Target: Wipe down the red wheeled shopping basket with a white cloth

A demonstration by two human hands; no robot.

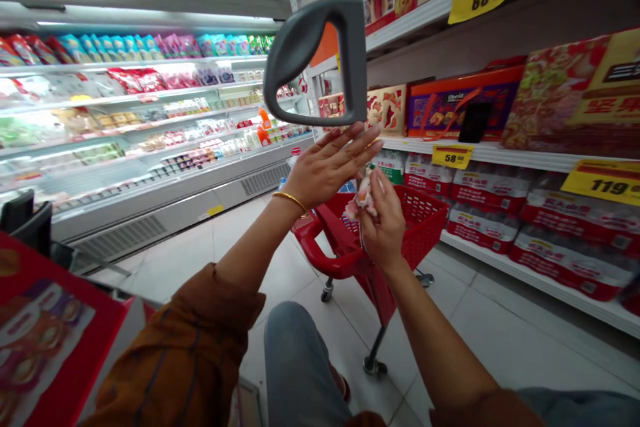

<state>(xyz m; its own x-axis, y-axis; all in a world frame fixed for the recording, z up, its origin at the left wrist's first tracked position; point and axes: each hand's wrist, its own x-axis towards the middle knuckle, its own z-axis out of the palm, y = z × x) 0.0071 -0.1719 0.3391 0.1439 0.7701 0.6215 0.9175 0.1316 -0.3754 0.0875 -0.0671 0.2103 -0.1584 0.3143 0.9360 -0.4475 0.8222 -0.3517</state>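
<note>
My left hand (330, 167) is raised with its fingers spread, a gold bangle on the wrist, and holds nothing. Its fingertips lie just below a grey plastic D-shaped handle (317, 63), apparently without touching it. My right hand (383, 220) pinches a small crumpled pink and white packet (363, 197) between fingers and thumb. The packet is partly hidden by that hand, and its contents cannot be made out. Both hands are above a red plastic shopping trolley basket (405, 227) on castors.
A refrigerated display case (150, 140) of packaged food runs along the left. Shelves (500, 153) on the right hold gift boxes and shrink-wrapped bottled water, with yellow price tags. A red display box (50, 327) stands at lower left. Tiled floor lies between them, with my jeans-clad knee (300, 360) below.
</note>
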